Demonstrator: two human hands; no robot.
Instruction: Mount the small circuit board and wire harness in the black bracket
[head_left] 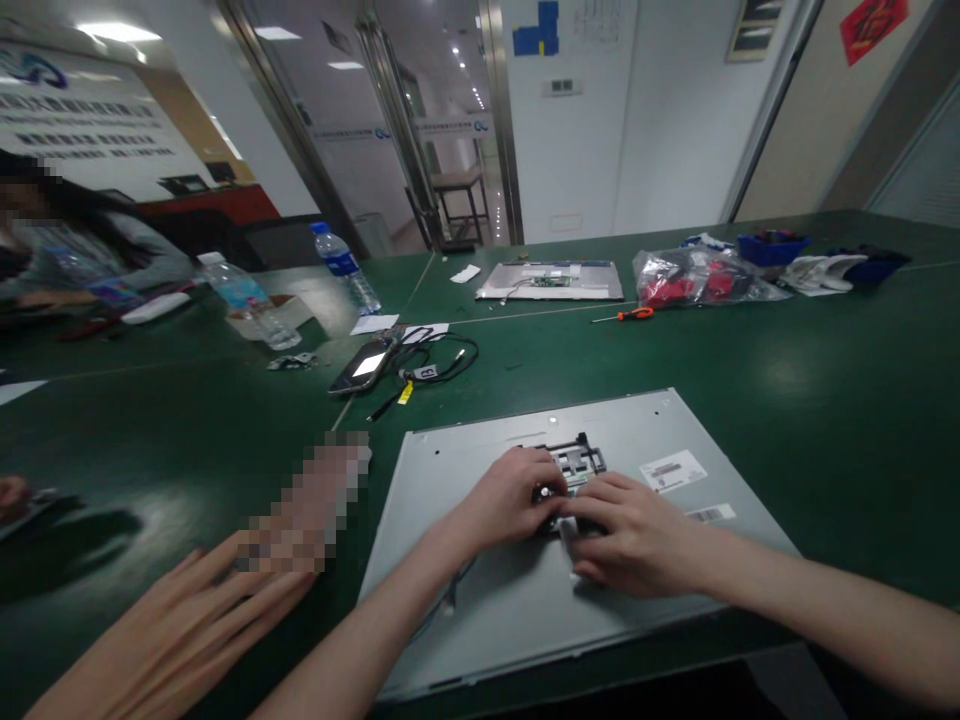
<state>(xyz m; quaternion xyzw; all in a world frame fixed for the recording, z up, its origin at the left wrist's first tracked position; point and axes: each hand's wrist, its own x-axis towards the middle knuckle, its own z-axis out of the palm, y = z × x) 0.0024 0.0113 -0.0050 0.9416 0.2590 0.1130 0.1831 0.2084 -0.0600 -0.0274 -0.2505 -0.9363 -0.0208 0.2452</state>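
A flat grey display panel (487, 610) lies back side up on the table in front of me. Near its middle is a black open-work frame (581, 455), partly covered by my hands. My left hand (525, 490) reaches in from the left with thumb and fingers closed at the frame's near part. From the right comes my right hand (637, 530), its fingers curled against the same spot. A small silvery strip (568, 545) shows by its fingertips. What either hand pinches is hidden. White labels (673, 470) are on the panel's right, and a thin cable (448, 600) lies at its left.
Another person's hand (187, 620) extends in at lower left, beside a blurred-out patch. Beyond the panel are a phone (365, 365), coiled cables (450, 365), water bottles (345, 268), an orange screwdriver (634, 314), a second panel (551, 283) and plastic bags (697, 280). Another person sits at far left.
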